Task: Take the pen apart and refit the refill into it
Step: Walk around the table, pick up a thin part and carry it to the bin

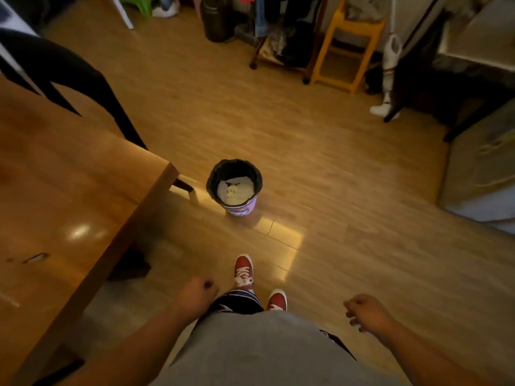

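I stand on a wooden floor with both arms hanging low in front of me. My left hand (196,295) is curled closed beside my hip, with a dark spot at its fingertips that is too blurred to name. My right hand (365,312) is also curled closed, out to the right above the floor. A small slim pale object (36,257) lies on the wooden table (64,196) at the left. It is too blurred to tell whether it is the pen. No refill is visible.
A small bin (234,186) with a black liner stands on the floor ahead, next to the table corner. A black chair (83,87) is at the table's far side. A yellow stool (348,48) and a clothes rack (281,32) line the back wall. My red shoes (243,270) point forward.
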`<state>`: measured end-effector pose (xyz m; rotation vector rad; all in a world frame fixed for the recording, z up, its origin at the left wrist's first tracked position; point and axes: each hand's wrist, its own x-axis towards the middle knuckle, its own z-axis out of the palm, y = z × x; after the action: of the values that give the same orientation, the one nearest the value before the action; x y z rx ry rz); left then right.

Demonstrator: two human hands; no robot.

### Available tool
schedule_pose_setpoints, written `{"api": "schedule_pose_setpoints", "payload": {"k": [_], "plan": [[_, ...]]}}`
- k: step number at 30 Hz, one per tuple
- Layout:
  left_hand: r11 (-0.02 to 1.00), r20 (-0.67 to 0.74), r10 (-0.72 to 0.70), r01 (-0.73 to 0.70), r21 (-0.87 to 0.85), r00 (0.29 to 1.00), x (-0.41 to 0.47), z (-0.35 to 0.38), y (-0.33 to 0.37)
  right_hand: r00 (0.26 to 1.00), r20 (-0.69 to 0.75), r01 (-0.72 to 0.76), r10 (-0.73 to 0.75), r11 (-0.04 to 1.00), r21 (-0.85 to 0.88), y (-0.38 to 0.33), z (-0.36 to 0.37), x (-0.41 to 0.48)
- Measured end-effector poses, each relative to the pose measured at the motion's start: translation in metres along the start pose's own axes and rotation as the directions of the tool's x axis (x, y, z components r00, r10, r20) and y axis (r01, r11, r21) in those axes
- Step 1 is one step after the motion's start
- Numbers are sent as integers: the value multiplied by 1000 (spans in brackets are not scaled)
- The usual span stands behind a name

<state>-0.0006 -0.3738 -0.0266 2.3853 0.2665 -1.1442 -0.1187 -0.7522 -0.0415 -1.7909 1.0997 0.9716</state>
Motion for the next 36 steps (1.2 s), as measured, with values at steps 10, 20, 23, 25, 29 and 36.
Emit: {"api": "schedule_pose_setpoints", "payload": {"k": [10,20,23,25,29,36], "plan": [[991,125,-108,96,96,986,99,-31,65,989,-67,141,-133,982,122,-149,-97,91],[984,216,39,-75,163,976,224,-133,240,992,-108,75,-59,986,147,-238,-206,128],[981,172,87,-114,158,981,253,-153,308,994,-102,41,-30,993,114,-243,-236,143],[985,170,106,-127,120,980,271,-162,347,994,-107,16,-10,998,58,-248,-259,160],[987,180,160,-158,-27,970,308,-175,412,996,-83,-30,27,999,-36,-271,-316,206],[978,67,9,5,-207,998,346,-194,455,999,16,38,-35,963,-268,-396,-418,290]]}}
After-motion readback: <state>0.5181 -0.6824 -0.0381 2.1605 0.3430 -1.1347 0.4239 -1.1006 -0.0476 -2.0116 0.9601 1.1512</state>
